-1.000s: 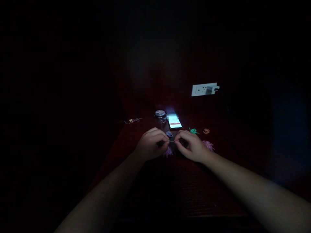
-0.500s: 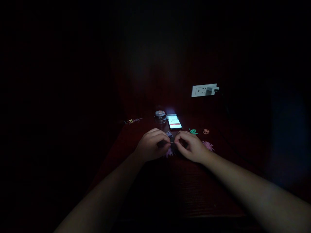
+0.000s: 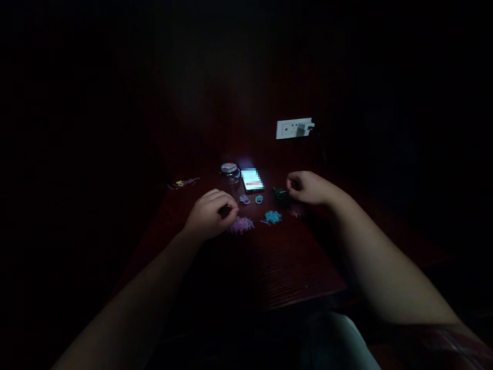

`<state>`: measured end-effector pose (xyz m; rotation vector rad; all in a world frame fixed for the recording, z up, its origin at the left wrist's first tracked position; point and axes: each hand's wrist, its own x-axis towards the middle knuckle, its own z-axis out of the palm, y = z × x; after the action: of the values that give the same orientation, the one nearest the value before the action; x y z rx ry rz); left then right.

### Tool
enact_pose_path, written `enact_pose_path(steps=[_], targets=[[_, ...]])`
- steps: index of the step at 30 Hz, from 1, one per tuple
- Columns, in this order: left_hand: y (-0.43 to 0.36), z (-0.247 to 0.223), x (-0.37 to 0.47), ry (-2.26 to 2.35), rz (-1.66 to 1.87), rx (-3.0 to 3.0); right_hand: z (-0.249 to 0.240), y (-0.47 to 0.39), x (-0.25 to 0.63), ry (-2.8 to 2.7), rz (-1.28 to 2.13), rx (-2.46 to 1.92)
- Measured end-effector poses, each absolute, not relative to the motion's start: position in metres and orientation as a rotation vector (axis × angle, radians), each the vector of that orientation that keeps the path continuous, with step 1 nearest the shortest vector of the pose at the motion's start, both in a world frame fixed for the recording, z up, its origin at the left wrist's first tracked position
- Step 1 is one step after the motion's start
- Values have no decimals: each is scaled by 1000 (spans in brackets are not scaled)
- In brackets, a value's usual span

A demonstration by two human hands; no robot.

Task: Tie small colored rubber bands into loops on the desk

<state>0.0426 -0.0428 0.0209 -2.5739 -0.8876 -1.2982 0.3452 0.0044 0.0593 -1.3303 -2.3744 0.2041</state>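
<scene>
My left hand is closed in a pinch, thumb against forefinger, just above a pile of purple rubber bands. What it holds, if anything, is too small to make out. Farther right, my right hand pinches a thin pale strand over some dark green bands. Between the hands lie a small group of lilac bands, a few light blue bands and a teal pile. A dim pink pile sits in shadow beneath my right hand.
A lit phone lies behind the bands, beside a clear lidded jar. Several mixed bands are at the left of the dark red table. A wall socket holds a plug. Surroundings are very dark.
My hands have parted from the thin strand stretched between them; my right hand moved right and away from me to the green bands. The view shifted, uncovering the teal pile and light blue bands.
</scene>
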Motion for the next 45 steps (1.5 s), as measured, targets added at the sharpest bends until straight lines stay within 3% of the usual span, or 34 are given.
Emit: enact_pose_path(steps=[11,23,28,33,45], targets=[[-44,22,39,-923,-1281,-2542,50,8,360,-2541,524,-1810],[-42,20,35,-974,-1264,-2525,57,3,357,-2501,439,-1895],[-25,16,7,-1368,-1176,-2327,56,-5,332,-2388,152,-1544],[4,-6,-58,-2156,-946,-1939,30,-33,276,-2589,367,-792],[54,-34,-74,-2254,-708,-1955,2,-51,234,-2642,382,-547]])
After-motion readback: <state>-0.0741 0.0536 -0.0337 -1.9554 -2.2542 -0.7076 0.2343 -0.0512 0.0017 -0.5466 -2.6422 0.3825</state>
